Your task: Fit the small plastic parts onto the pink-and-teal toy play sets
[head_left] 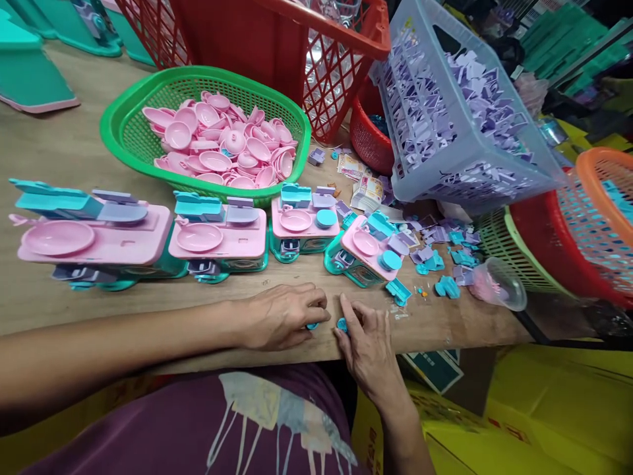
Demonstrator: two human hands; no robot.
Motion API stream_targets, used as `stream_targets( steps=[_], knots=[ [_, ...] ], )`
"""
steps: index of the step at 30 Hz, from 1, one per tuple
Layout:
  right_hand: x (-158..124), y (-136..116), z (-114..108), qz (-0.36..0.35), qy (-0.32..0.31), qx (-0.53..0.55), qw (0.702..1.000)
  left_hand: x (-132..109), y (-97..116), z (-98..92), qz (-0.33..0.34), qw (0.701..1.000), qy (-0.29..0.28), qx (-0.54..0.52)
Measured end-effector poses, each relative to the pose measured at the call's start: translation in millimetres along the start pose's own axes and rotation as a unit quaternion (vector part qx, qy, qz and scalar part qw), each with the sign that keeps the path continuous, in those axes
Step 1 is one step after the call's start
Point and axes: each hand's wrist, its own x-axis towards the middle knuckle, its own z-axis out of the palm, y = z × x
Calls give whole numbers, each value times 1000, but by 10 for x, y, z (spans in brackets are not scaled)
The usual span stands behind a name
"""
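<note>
Near the table's front edge, my left hand (289,316) has its fingers closed around a small blue piece (311,326), mostly hidden beneath the fingertips. Just to the right, my right hand (366,333) pinches another small round blue piece (343,324) between thumb and index finger, low over the wood. Beyond the hands stand toy kitchen units in a row: one pink and teal unit (368,247) with a blue disc on top lies nearest, a second (305,224) is left of it, and two more (217,241) (99,241) carry pink pans.
A green basket (111,128) of pink pans stands behind the units. Red baskets (237,39) and a clear crate (430,188) of purple parts are at the back. Loose blue and purple parts (435,260) and a clear cup (517,287) lie at the right.
</note>
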Motion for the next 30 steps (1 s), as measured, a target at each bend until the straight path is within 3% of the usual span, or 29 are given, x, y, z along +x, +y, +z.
stream_targets(
  steps=[6, 10, 14, 17, 22, 25, 30],
  knots=[
    [-95, 24, -32, -34, 20, 49, 998, -2, -39, -32, 16, 1000, 2, 6],
    [-30, 68, -14, -22, 53, 11, 998, -13, -41, 14, 12, 1000, 12, 5],
    [-5, -2, 1, -8, 29, 19, 999, -58, -14, 32, 4, 1000, 19, -4],
    [-43, -64, -18, -19, 0, 67, 998, -85, -4, 60, -21, 999, 31, 5],
    [-111, -8, -93, 27, 59, 131, 989, -83, -19, 100, -76, 996, 44, -12],
    [-116, 27, -146, 24, 37, 162, 986, -71, -24, 105, -89, 995, 35, -19],
    [-72, -23, -215, 19, 31, 133, 990, -77, -31, 96, -89, 994, 42, -45]
  ],
)
